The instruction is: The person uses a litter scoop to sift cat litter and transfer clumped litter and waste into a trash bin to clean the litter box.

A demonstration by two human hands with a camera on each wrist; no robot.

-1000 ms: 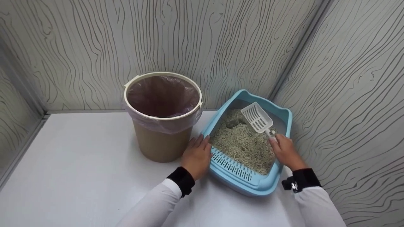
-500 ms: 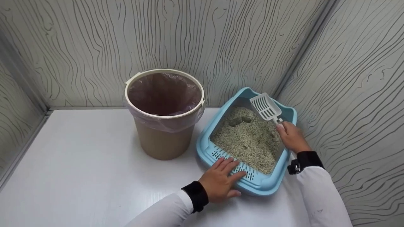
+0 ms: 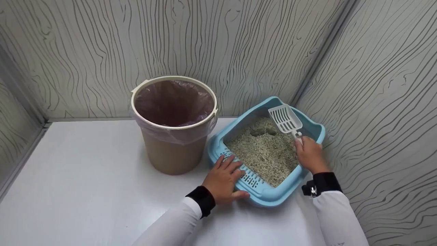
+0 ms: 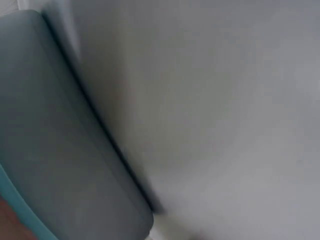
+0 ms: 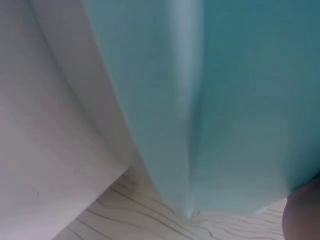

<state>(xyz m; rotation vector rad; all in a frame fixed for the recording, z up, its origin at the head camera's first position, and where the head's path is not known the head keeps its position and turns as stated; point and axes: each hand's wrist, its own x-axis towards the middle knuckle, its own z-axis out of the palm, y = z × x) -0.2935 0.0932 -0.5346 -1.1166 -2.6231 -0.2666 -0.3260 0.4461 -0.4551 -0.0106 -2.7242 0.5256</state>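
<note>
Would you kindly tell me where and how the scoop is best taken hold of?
The scoop is probably best gripped by its narrow handle, coming from the near right across the tray, as the right hand holds it: the handle slants toward that side, while the wide slotted head points away.

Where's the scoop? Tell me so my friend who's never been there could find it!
In the head view, find the big blue tray, right of the brown bin. By the tray's right edge, the right hand grips the scoop. Unlike its blue and brown neighbours, it's white, with long slots.
</note>
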